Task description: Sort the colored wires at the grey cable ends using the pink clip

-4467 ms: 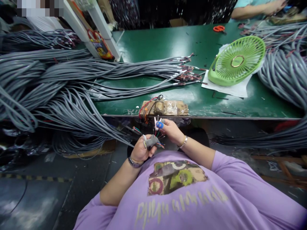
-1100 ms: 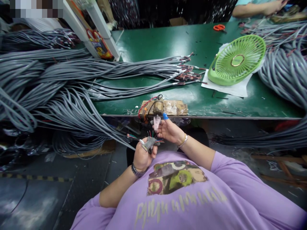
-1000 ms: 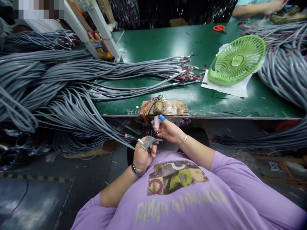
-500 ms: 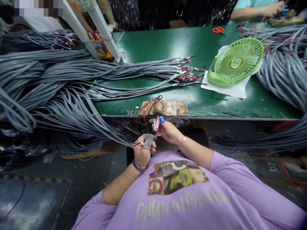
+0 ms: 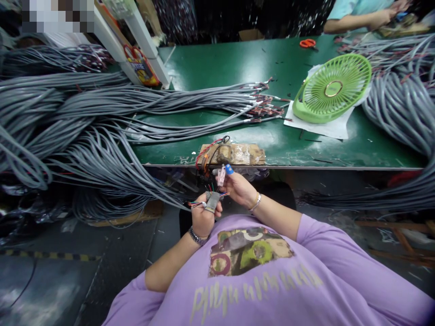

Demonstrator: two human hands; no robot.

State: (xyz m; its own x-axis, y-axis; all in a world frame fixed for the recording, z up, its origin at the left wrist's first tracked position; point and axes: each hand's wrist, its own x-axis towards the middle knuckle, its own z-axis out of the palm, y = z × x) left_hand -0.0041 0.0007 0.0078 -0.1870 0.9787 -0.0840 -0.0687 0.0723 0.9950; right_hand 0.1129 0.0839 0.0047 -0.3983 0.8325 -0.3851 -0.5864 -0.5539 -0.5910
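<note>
Head view: the grey piece (image 5: 213,200) is gripped in the left hand (image 5: 204,220), nearer the wearer than the wooden block (image 5: 245,155); its coloured wires (image 5: 225,194) are best kept fanned and uncrossed. A pinkish piece (image 5: 221,176) is pinched by the right hand (image 5: 240,189), just before the block. Grey cables (image 5: 112,151), left of the block, are best left slack.
</note>
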